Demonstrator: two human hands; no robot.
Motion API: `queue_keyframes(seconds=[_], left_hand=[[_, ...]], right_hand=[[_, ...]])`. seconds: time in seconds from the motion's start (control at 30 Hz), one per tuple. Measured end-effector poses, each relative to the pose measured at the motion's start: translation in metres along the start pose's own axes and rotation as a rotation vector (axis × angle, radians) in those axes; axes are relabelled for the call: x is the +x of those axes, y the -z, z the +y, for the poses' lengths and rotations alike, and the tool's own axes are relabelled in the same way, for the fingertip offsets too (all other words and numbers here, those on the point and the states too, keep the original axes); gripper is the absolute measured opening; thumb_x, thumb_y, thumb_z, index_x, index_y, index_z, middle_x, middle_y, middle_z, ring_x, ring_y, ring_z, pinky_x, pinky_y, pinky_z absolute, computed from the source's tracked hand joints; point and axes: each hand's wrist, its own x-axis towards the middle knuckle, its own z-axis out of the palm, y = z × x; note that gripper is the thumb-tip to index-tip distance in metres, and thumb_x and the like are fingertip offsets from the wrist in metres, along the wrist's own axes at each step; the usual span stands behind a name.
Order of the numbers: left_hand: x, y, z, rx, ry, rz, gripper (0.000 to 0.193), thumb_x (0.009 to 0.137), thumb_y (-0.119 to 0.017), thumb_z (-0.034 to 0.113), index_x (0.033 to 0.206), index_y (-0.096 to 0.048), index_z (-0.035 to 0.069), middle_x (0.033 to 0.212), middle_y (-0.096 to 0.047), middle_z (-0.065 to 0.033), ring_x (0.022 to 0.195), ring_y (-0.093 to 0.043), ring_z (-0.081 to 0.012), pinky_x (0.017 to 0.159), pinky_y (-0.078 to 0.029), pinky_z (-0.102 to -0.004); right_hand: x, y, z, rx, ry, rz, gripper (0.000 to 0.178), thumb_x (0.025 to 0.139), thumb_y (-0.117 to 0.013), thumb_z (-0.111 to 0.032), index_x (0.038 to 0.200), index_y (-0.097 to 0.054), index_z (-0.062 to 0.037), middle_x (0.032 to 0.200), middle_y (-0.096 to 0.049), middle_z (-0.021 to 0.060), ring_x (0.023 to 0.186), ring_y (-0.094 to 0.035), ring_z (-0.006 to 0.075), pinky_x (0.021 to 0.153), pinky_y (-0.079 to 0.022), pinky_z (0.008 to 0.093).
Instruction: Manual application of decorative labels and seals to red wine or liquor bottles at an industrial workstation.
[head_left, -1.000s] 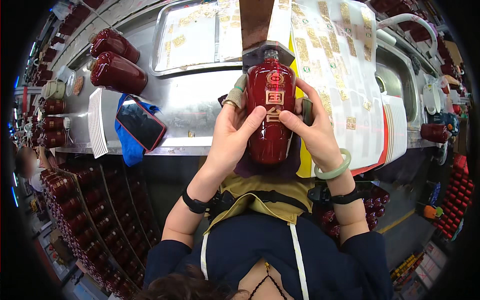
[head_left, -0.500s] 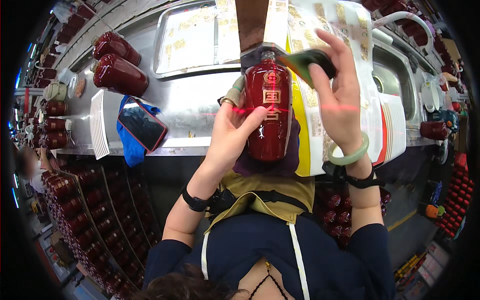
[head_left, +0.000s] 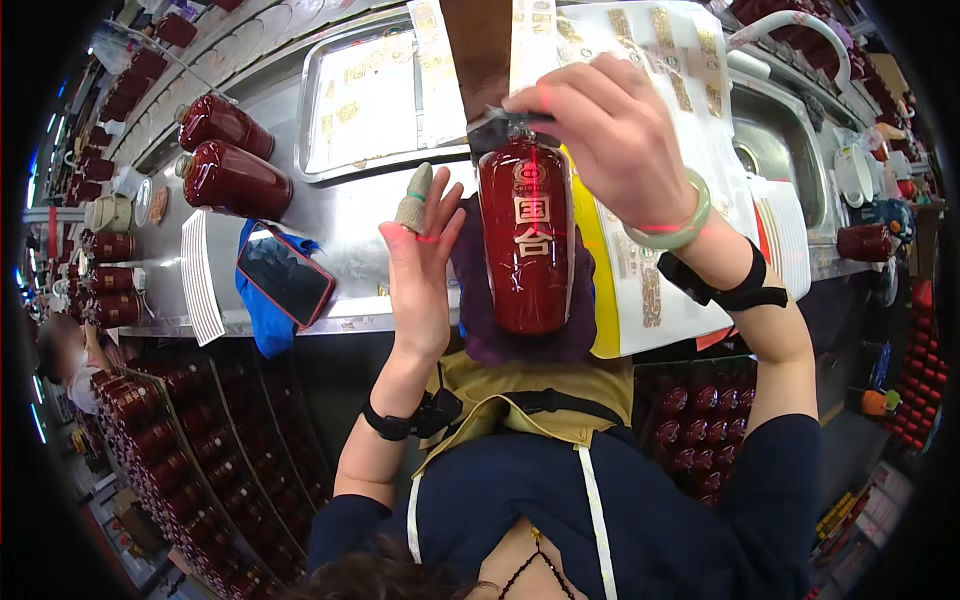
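Hands flank the dark red bottle [head_left: 527,290] unevenly: the left hand [head_left: 420,290], fingers spread and holding nothing, is near the bottle's left side without touching, while the right hand [head_left: 622,140] arches over the neck end from the right, fingers curled; a dark flat piece [head_left: 537,117] shows at its fingertips, though I cannot tell whether they pinch it. Between the two, the bottle lies on a purple cloth [head_left: 475,335] at the edge of the table [head_left: 360,230], long axis pointing away from the person, base nearest the tan apron [head_left: 600,400], neck closest to the right hand
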Motion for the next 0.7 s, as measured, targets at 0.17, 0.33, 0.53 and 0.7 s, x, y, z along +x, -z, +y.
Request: queue_keyframes(seconds=[0.17,0.33,0.53,0.7], left_hand=[[0.005,0.004,-0.002,0.17,-0.141,0.01,0.091,0.108,-0.017,0.072,0.167,-0.026,0.004,0.168,-0.038,-0.0177,0.15,-0.044,-0.0335,0.125,-0.032,-0.0486],[0.032,0.013,0.005,0.952,-0.665,-0.39,0.094,0.094,-0.033,0.089,0.14,-0.072,0.016,0.168,-0.032,-0.0279,0.148,-0.04,-0.0496,0.122,-0.033,-0.0541],[0.081,0.011,0.014,1.028,-0.786,-0.527,0.075,0.085,-0.069,0.067,0.14,-0.07,0.016,0.139,-0.056,-0.0196,0.117,-0.06,-0.0417,0.099,-0.051,-0.0503],[0.081,0.001,0.006,0.858,-0.694,-0.396,0.076,0.096,-0.056,0.067,0.138,-0.069,0.005,0.131,-0.062,-0.0214,0.115,-0.064,-0.0398,0.099,-0.052,-0.0479]], right_hand=[[-0.051,0.011,-0.027,0.273,0.489,-0.012,0.028,0.08,-0.074,-0.013,0.108,-0.077,-0.0183,0.096,-0.068,-0.0065,0.079,-0.06,0.0143,0.071,-0.05,0.0329],[-0.083,0.03,-0.025,0.366,-0.217,-0.022,0.037,0.085,-0.079,0.0,0.121,-0.072,-0.0035,0.103,-0.073,0.0078,0.085,-0.069,0.024,0.072,-0.053,0.0371],[-0.083,0.031,-0.025,0.372,-0.599,0.171,0.029,0.101,-0.068,-0.004,0.129,-0.066,0.0007,0.105,-0.07,0.0118,0.093,-0.069,0.0204,0.086,-0.054,0.032],[-0.07,0.015,-0.057,0.542,-0.549,0.049,0.028,0.1,-0.067,-0.001,0.128,-0.067,-0.0003,0.107,-0.073,0.0146,0.097,-0.072,0.027,0.087,-0.056,0.0358]])
